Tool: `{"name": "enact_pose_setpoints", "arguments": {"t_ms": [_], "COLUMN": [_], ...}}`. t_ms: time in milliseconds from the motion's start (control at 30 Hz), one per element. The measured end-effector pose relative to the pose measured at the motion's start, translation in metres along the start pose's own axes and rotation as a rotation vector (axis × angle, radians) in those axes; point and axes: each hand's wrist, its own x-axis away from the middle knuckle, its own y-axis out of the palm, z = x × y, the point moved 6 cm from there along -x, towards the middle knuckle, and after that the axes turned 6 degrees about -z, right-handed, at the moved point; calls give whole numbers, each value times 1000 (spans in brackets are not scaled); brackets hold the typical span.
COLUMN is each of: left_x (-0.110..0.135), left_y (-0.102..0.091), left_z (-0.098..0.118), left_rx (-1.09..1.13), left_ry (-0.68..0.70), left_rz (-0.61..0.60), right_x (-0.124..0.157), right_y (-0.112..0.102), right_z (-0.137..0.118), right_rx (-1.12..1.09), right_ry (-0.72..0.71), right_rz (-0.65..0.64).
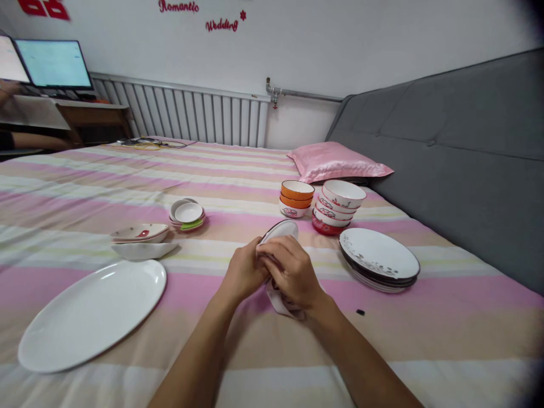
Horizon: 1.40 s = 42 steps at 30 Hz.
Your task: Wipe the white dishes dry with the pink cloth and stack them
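Observation:
A small white dish [285,228] with a dark rim is held up on its side above the bed, mostly covered by my fingers. My left hand [245,271] grips its near left edge, thumb up. Bunched in my right hand [294,267] is a pale cloth [278,301], pressed against the dish; its loose end hangs below the palm. Behind my hands stand a stack of orange and white bowls [296,203] and a taller stack of white and red bowls [338,207]. To the right lies a stack of plates [378,252], the top one white with a leaf pattern.
On the left are a white oval platter [93,314], stacked boat-shaped dishes [142,241] and small sauce dishes [188,213]. A tiny black object [360,312] lies at right. Farther back are a pink pillow [335,160], cables [153,143] and a person's arm [8,89] by monitors.

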Motion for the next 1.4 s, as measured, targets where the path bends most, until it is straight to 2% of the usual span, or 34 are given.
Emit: {"name": "enact_pose_setpoints", "arguments": {"t_ms": [267, 433, 700, 900, 1067, 1267, 1400], "left_x": [1, 1, 0, 1, 1, -1, -1], "left_y": [3, 4, 5, 4, 4, 3, 2], "left_z": [3, 3, 2, 3, 2, 1, 0], "left_rx": [-31, -29, -19, -18, -15, -12, 9], "left_ry": [-12, 2, -32, -30, -37, -34, -29], "left_rz": [-41, -49, -46, -42, -31, -22, -8], "right_x": [3, 10, 36, 49, 44, 25, 12], "right_y": [-20, -32, -15, -4, -6, -17, -22], "right_z": [15, 44, 117, 134, 126, 94, 64], "right_rx": [-21, -48, -307, -344, -324, -238, -135], "right_ry": [160, 343, 704, 841, 778, 582, 377], "right_rz": [255, 372, 401, 375, 382, 345, 283]}}
